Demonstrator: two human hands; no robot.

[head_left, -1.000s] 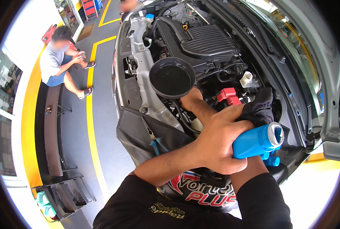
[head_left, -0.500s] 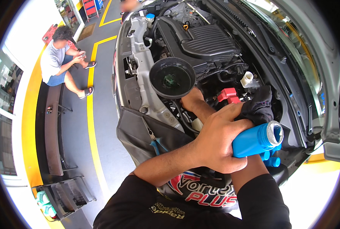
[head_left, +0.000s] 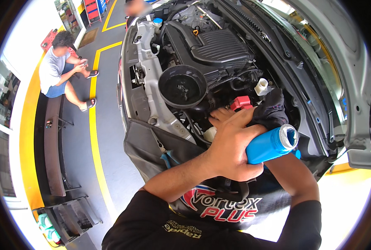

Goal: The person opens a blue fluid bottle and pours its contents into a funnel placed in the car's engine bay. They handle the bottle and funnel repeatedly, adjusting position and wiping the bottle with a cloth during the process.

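Note:
My left hand [head_left: 235, 146] is closed around a blue plastic bottle [head_left: 266, 146]. The bottle is tilted, its uncapped mouth pointing right, with whitish seal remnants around the rim. Beneath it crosses my right forearm; my right hand [head_left: 221, 116] lies low in the engine bay, partly hidden, its visible fingers stretched out. A wide black funnel [head_left: 169, 93] stands at the front of the engine, dark and wet inside, just left of those fingers. A black cloth or glove [head_left: 273, 108] shows beyond my left hand; whether I grip it cannot be told.
The engine cover [head_left: 223, 46], a red terminal cover [head_left: 240, 102] and a white open reservoir neck [head_left: 261, 86] surround the work. Pliers [head_left: 162, 148] rest on the black fender cover [head_left: 141, 141]. A seated person [head_left: 58, 68] is at left on a bench [head_left: 52, 146].
My right hand has moved from beside the funnel's underside slightly right and down, with its fingers now showing. The bottle has stayed in my left hand. The whole view has shifted slightly.

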